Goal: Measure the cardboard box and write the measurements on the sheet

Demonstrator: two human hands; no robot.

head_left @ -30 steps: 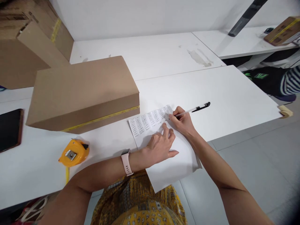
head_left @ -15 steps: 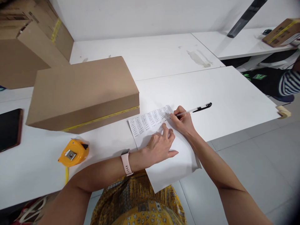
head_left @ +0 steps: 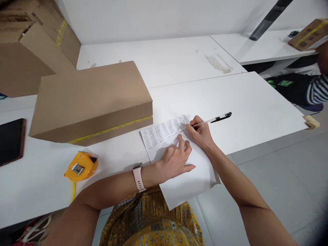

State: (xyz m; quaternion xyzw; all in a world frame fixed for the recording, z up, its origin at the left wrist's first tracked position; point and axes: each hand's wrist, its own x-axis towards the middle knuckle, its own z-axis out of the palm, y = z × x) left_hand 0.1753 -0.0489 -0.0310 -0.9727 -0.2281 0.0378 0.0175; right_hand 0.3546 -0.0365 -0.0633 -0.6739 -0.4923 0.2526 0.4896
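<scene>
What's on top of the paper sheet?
The left hand lies on the sheet; the right hand holds a pen at its upper right. Handwriting fills columns above. Anything directly beneath the hands is covered.

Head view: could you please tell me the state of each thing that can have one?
Paper: written on above, blank below, overhanging the table.
Pen: in the right hand, tip at the paper.
Left hand: resting on the paper.
Nearest box: no opening showing.
Left boxes: unclear whether open.
Tape measure: yellow strip out.
Phone: screen dark.
Watch: worn.
</scene>
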